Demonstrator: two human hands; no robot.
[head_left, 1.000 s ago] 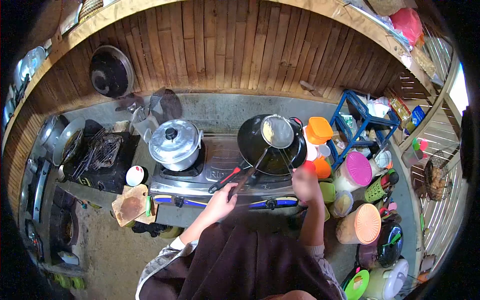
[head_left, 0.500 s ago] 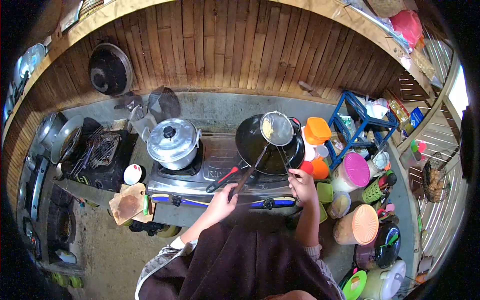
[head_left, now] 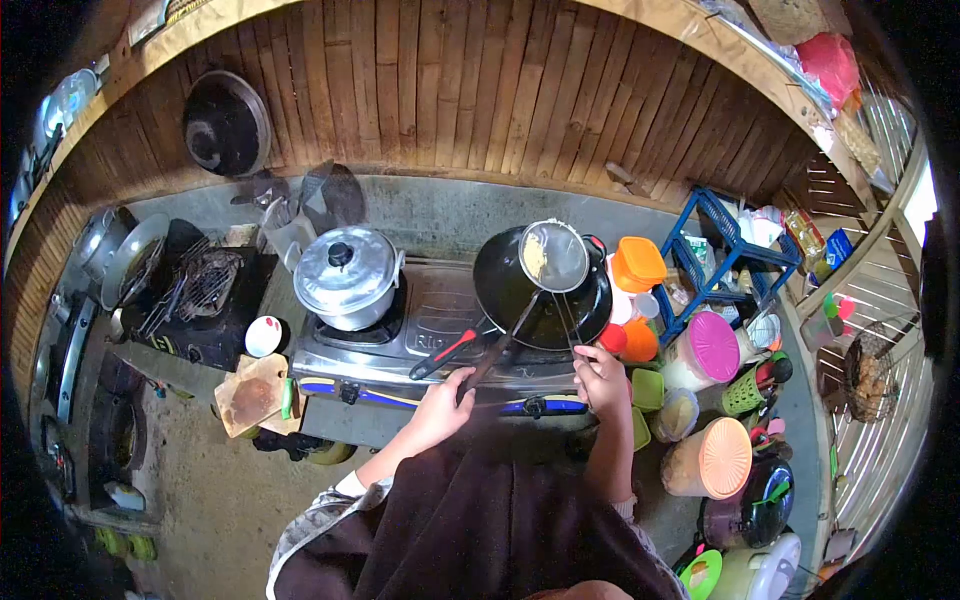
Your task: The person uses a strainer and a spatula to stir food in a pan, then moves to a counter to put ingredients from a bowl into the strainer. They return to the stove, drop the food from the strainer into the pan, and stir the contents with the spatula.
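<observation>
At the centre of the head view, a steel gas stove (head_left: 430, 335) stands on a counter before a wooden plank wall. On its right burner sits a black wok (head_left: 520, 295), and above the wok's far rim hangs a round mesh strainer (head_left: 553, 256) with a little pale food in it. The strainer's long dark handle runs down and to the left to the left hand (head_left: 440, 405), whose fingers are wrapped closed around its end at the stove's front edge. A red-handled spatula (head_left: 445, 353) lies just left of that handle, its head in the wok.

The right hand (head_left: 603, 380) is at the wok's lower right rim, fingers curled at the lower end of two thin metal rods (head_left: 568, 325) that slant up into the wok. I cannot tell whether it actually pinches them.

On the left burner stands a lidded aluminium pot (head_left: 347, 275). In the lower left lies a wooden cutting board (head_left: 255, 395), with a white cup (head_left: 263, 336) just above it. To the right stand an orange-lidded box (head_left: 638, 262) and a pink-lidded jar (head_left: 714, 345).
</observation>
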